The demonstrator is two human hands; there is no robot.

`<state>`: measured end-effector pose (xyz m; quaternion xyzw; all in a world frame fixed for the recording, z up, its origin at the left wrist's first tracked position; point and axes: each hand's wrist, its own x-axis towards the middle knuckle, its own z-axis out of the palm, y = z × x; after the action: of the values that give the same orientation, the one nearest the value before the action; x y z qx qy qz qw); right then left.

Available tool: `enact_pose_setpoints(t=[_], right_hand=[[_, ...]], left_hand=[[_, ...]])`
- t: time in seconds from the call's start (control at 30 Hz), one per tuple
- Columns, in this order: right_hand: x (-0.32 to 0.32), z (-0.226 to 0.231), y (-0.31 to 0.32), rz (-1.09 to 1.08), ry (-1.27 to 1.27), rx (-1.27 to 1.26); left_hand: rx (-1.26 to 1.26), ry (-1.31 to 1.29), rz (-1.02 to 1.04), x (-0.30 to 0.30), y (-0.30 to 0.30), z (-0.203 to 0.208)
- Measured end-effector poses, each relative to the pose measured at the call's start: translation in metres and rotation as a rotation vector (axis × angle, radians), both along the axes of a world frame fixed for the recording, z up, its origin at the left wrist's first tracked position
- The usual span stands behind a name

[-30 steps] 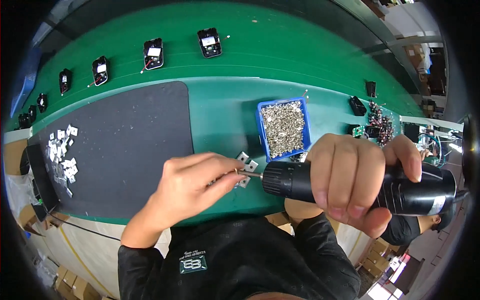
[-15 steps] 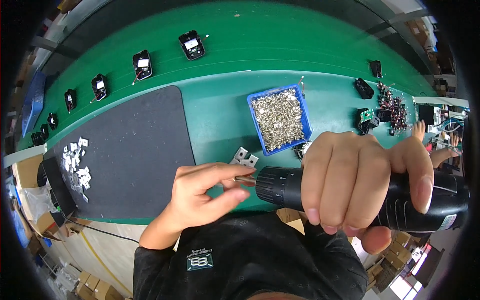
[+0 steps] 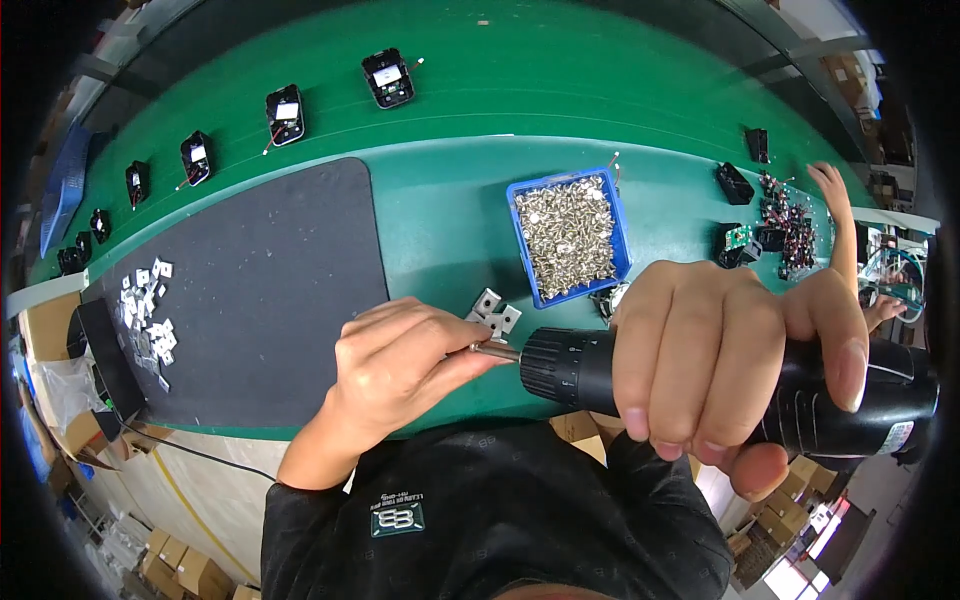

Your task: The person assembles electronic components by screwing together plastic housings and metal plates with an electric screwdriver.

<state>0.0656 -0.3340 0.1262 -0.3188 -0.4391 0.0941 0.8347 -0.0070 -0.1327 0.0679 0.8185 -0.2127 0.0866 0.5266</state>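
Observation:
My right hand is wrapped around a black electric screwdriver, held level with its front end toward my left hand. From its collar sticks a thin metal bit. My left hand is closed at the bit's tip, thumb and fingers pressed together; what they pinch is mostly hidden, though a small silver end shows beside them. Just beyond these fingertips lie several silver metal plates with holes. Behind the screwdriver stands a blue bin full of silver screws.
A dark mat covers the left of the green table, with a scatter of small pale plates. Open black housings sit in a row on the green belt. At right are wired parts and another person's arm.
My left fingers have closed in around the bit's tip, where thumb and forefinger were apart. The other person's arm has reached farther over the table at right.

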Motion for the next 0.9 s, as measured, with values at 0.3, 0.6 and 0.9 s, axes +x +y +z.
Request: enact_pose_setpoints(t=[0.3, 0.6, 0.9], right_hand=[[-0.007, -0.004, -0.004, -0.020, 0.016, 0.005], [0.011, -0.003, -0.004, 0.267, -0.121, 0.230], [0.005, -0.005, 0.003, 0.151, -0.030, 0.123]], left_hand=[[0.116, -0.244, 0.021, -0.003, -0.005, -0.004], [-0.031, -0.221, -0.142, 0.009, -0.015, -0.010], [-0.023, -0.342, 0.010, -0.006, -0.017, -0.032]])
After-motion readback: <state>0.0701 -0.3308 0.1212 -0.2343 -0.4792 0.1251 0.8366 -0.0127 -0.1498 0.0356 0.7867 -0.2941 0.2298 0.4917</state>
